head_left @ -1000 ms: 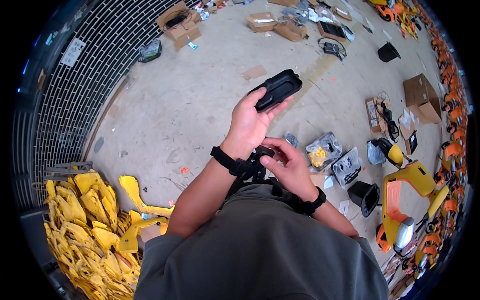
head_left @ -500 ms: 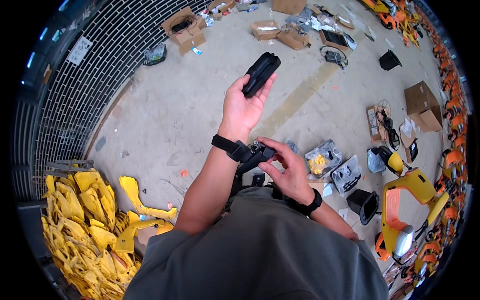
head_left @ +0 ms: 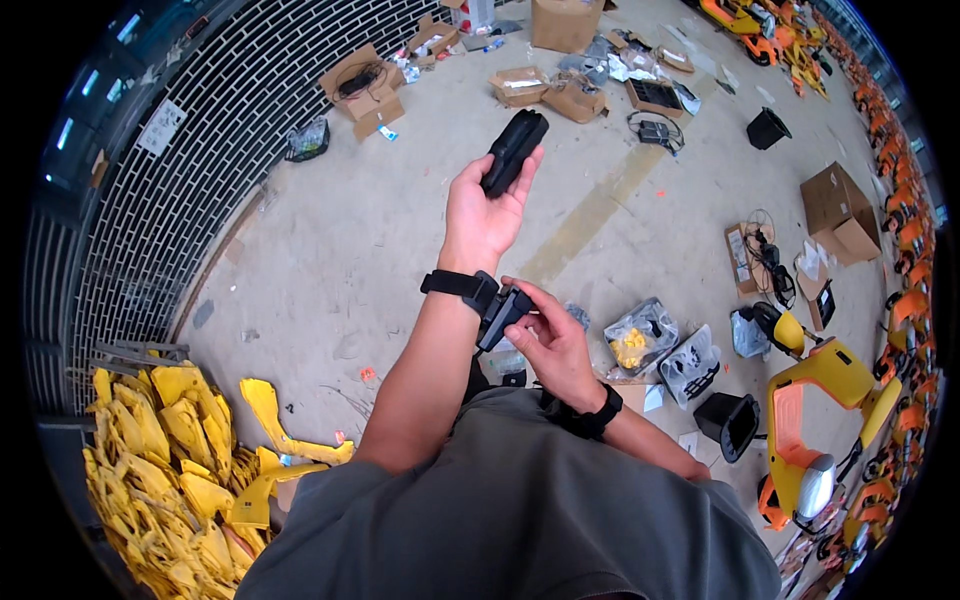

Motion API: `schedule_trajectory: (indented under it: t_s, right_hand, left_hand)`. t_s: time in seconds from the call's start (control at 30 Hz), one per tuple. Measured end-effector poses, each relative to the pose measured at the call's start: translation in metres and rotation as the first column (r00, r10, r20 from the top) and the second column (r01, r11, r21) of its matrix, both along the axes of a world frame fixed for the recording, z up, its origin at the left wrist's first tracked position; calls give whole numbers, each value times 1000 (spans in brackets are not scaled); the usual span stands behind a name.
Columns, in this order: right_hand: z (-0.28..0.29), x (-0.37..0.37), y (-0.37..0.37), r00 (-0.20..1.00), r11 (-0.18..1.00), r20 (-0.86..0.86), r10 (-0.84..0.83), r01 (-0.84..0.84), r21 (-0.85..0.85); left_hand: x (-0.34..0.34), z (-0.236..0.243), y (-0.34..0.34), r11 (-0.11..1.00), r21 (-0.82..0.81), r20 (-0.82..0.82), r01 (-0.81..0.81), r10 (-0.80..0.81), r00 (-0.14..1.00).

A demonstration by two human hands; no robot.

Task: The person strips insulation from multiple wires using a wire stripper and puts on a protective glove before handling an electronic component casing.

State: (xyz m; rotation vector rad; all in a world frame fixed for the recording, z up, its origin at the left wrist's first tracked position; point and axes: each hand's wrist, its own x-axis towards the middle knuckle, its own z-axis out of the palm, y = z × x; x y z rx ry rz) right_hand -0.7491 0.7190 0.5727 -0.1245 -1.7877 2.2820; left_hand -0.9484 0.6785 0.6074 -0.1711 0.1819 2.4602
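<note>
My left hand (head_left: 483,222) is palm up, its thumb and fingers closed around a black oblong object (head_left: 515,150) with rounded ends; its exact kind I cannot make out. A black strap (head_left: 450,284) circles my left wrist and carries a small black device (head_left: 503,318) on the inner side. Thumb and fingertips of my right hand (head_left: 560,352) grip that device from the right. Around my right wrist sits a black band (head_left: 598,411).
Yellow plastic panels (head_left: 180,460) are heaped at the left near a slatted wall (head_left: 230,120). Cardboard boxes (head_left: 365,95) and litter lie far ahead. At right stand a yellow and orange scooter body (head_left: 815,400), a black bin (head_left: 728,425) and clear bags (head_left: 640,335).
The wrist device has turned and sits closer against the strap, with my right hand slightly shifted around it. My left hand keeps hold of the black oblong object.
</note>
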Motion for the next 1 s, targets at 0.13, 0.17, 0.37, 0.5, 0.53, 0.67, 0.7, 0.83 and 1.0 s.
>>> schedule_trajectory:
  t_s: [0.13,0.17,0.37,0.5,0.53,0.67,0.7,0.83,1.0]
  right_hand:
    - [-1,-3,14,996,948,-43,74,-84,-306]
    - [0,-4,17,998,925,-42,54,-66,-375]
    - [7,-25,21,991,883,-132,5,-66,-464]
    - [13,-43,22,989,901,-140,-43,-22,-433]
    - [14,-48,23,991,908,-122,-47,-8,-420]
    - [10,-74,24,989,919,-71,-127,91,-384]
    - [13,-83,24,987,917,-71,-147,108,-385]
    - [3,-114,32,986,947,11,-165,162,-279]
    - [4,-151,74,641,463,-146,-753,675,575]
  left_hand:
    - [-6,6,13,1000,-9,25,-13,14,1000]
    - [-6,9,17,1000,-7,47,-16,17,999]
    - [-29,21,39,990,125,-2,62,-63,998]
    - [-44,14,50,987,131,13,90,-92,996]
    - [-50,14,53,987,126,11,96,-98,995]
    - [-76,22,65,968,167,-78,187,-176,981]
    - [-81,29,68,969,142,-83,202,-191,978]
    - [-102,20,79,966,-196,-255,168,-215,943]
    - [-135,-32,71,664,-747,-484,41,-585,651]
